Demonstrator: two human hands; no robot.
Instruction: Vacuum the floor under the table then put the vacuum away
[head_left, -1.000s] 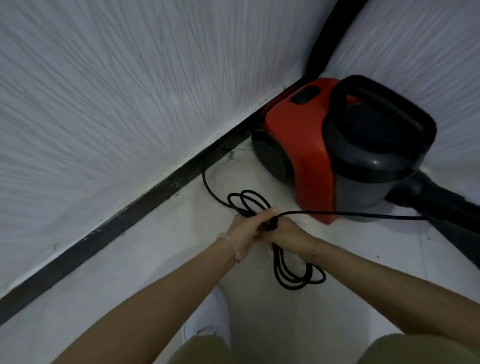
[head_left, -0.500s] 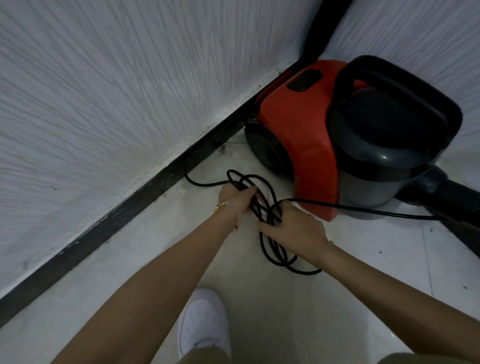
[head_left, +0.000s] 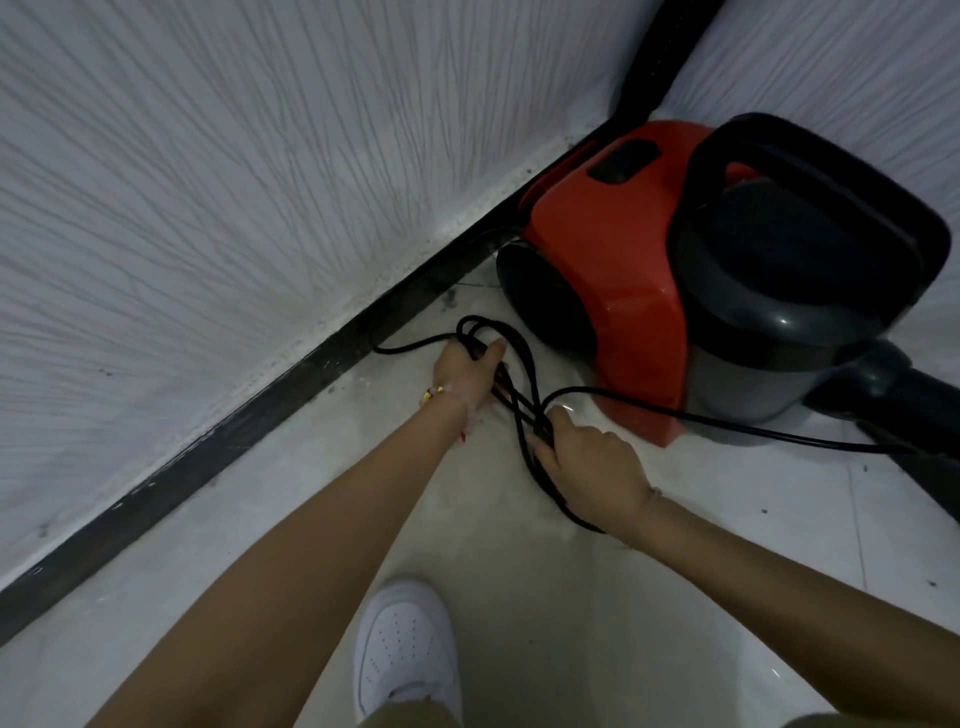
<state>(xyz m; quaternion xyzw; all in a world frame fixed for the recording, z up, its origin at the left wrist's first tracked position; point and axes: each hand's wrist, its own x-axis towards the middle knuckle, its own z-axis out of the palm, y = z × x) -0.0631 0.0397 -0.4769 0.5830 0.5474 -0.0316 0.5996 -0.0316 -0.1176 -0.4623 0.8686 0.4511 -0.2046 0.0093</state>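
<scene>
A red and dark grey canister vacuum (head_left: 639, 291) stands on the pale floor in the corner of two white walls, its black carry handle (head_left: 810, 171) on top. Its black power cord (head_left: 519, 410) lies looped in a bundle on the floor just left of the vacuum. My left hand (head_left: 467, 374) grips the far end of the loops. My right hand (head_left: 592, 462) grips the near end of the bundle. One strand of cord runs from the bundle to the right, past the vacuum's front. The black hose (head_left: 904, 400) leaves the vacuum toward the right edge.
A black skirting strip (head_left: 218, 447) runs along the foot of the left wall. A dark vertical strip (head_left: 654, 57) fills the corner behind the vacuum. My white shoe (head_left: 405, 649) stands on the floor tiles (head_left: 779, 545) below my arms.
My hands, close together on the cord a second ago, have moved apart along the bundle, stretching the loops lengthwise. The view has shifted nearer the vacuum.
</scene>
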